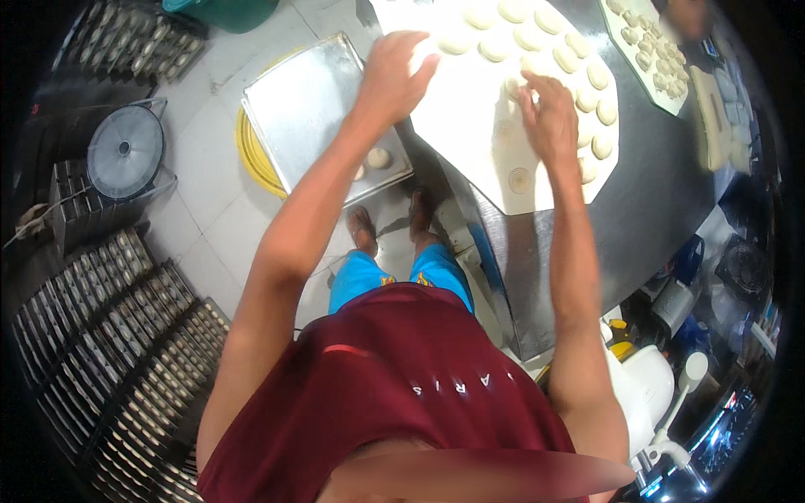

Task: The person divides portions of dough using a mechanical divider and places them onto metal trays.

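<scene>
A pale board lies on a metal worktable, with many flattened rounds of dough on its far and right parts. My left hand is over the board's left edge, thumb spread from the fingers; a pale bright shape lies between them, but glare hides whether it is dough. My right hand reaches down on the board with bent fingers, its fingertips at a dough round; whether it grips the round is not clear. A metal baking tray stands left of the board, with dough balls near its lower corner, partly behind my left forearm.
The metal worktable carries a second board with small dough pieces at the far right. Racks of filled trays stand at the left, near a round fan. A yellow round object sits under the baking tray.
</scene>
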`<state>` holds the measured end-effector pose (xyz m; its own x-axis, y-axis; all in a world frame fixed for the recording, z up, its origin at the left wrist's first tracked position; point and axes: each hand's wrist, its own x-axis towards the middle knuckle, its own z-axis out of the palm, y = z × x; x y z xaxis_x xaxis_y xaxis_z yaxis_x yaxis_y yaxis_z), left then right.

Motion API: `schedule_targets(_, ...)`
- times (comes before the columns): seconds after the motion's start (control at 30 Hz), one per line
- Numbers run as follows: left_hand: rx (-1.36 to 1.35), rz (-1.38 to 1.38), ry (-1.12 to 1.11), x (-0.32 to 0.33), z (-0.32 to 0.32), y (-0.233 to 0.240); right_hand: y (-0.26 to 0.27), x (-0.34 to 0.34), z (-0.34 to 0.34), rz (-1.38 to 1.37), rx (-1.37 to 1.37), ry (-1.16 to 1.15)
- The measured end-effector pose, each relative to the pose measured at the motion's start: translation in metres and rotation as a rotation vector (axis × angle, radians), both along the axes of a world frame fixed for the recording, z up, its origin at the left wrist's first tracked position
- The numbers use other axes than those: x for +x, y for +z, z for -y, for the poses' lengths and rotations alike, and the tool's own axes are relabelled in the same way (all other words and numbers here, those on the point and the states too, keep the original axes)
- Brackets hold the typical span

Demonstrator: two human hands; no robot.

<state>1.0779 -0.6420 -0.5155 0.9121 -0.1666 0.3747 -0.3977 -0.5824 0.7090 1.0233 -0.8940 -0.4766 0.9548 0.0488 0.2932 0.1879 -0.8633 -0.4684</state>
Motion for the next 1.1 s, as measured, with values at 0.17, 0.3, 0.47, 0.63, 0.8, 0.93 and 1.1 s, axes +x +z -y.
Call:
schedule_targets(0.17,0.291,-0.156,-0.003,0.055,0.062,0.005,-0.001,0.029,0.026,-0.086,-0.185,0.124)
schedule_targets(0.3,0.087,-0.305,-0.119,0.046,0.060,0.023,0.016,0.017,0.021,-0.274,0.052,0.089)
schedule_targets(0.47,-0.179,-0.631,-0.049,0.053,0.081,0.029,0.008,0.037,0.051,-0.397,1.342,-0.052)
schedule_targets(0.63,0.352,-0.297,-0.162,0.081,0.091,0.001,-0.003,0.094,0.072,-0.360,-0.029,-0.151)
schedule_targets(0.8,0.201,-0.464,-0.005,0.070,0.121,0.006,-0.009,0.097,0.085,-0.573,0.171,-0.020)
schedule_targets(0.93,-0.043,-0.410,0.012,0.033,0.104,0.019,0.013,0.082,0.060,-0.479,0.168,-0.044)
schedule_targets(1.1,-0.349,-0.327,0.125,-0.055,-0.021,-0.003,0.047,-0.019,-0.060,-0.320,0.396,-0.107)
